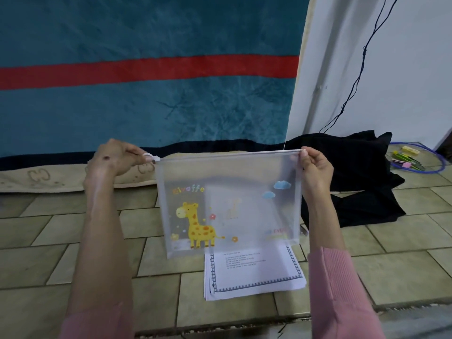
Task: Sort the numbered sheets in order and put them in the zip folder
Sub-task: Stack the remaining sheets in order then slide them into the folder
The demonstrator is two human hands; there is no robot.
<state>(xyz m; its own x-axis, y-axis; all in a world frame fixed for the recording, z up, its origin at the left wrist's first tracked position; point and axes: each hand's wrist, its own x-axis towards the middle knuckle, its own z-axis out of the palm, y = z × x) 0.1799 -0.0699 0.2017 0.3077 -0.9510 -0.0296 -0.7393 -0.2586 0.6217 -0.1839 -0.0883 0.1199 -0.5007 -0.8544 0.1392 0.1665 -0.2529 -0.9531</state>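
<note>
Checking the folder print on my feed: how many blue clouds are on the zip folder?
2. One cloud sits near the upper right corner of the zip folder, beside the right hand; a smaller cloud sits just below-left of it.

A teal blanket [146, 106] with a red stripe [146, 70] and a dark lower edge hangs from nine to twelve o'clock. A white wall [403, 69] with a thin black cable [359, 77] stands at two o'clock. Beige tiles [61, 253] cover the floor, with a dark cloth heap [354, 174] at three o'clock.
</note>
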